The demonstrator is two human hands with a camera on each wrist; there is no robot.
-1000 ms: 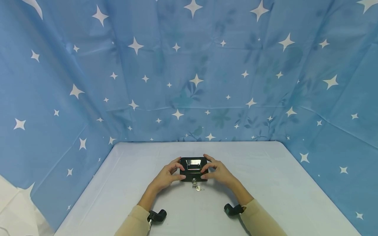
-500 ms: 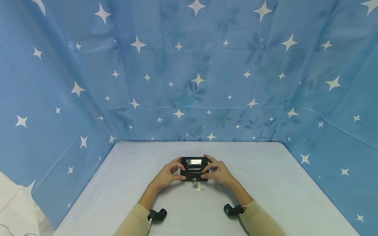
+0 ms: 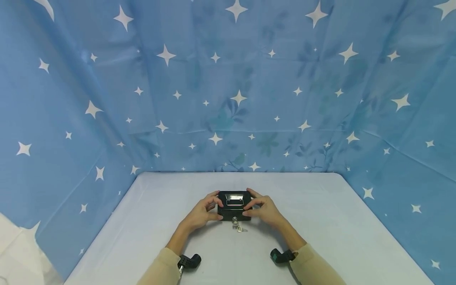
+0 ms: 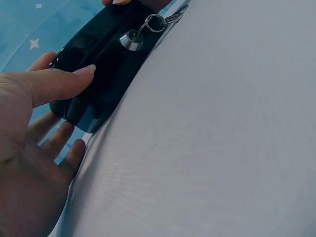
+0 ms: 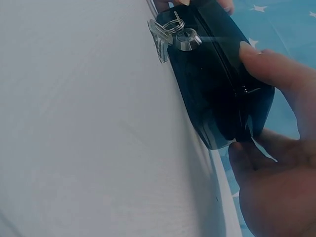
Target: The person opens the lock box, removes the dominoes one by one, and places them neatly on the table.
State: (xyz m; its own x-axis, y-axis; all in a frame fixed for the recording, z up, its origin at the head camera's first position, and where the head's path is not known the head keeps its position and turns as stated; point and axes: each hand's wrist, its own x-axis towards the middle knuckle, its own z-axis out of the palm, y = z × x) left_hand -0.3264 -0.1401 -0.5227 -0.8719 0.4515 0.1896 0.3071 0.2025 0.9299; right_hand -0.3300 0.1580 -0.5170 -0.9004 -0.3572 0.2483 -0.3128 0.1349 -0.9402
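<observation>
A small black cash box stands on the table, its lid down and a shiny handle lying in the recess on top. At its left end, my left hand holds it with the thumb on the front face. My right hand grips the other end, thumb on the front and fingers round the top and side. In the left wrist view the silver lock sits in the front wall with a key in it. A key ring hangs there, and keys dangle from it in the right wrist view.
A white cloth covers the table. Behind it and along both sides hangs a blue curtain with white stars. Black wrist cameras are worn on the left wrist and right wrist.
The head view shifts very slightly. Both hands stay on the ends of the cash box, and the box keeps its place.
</observation>
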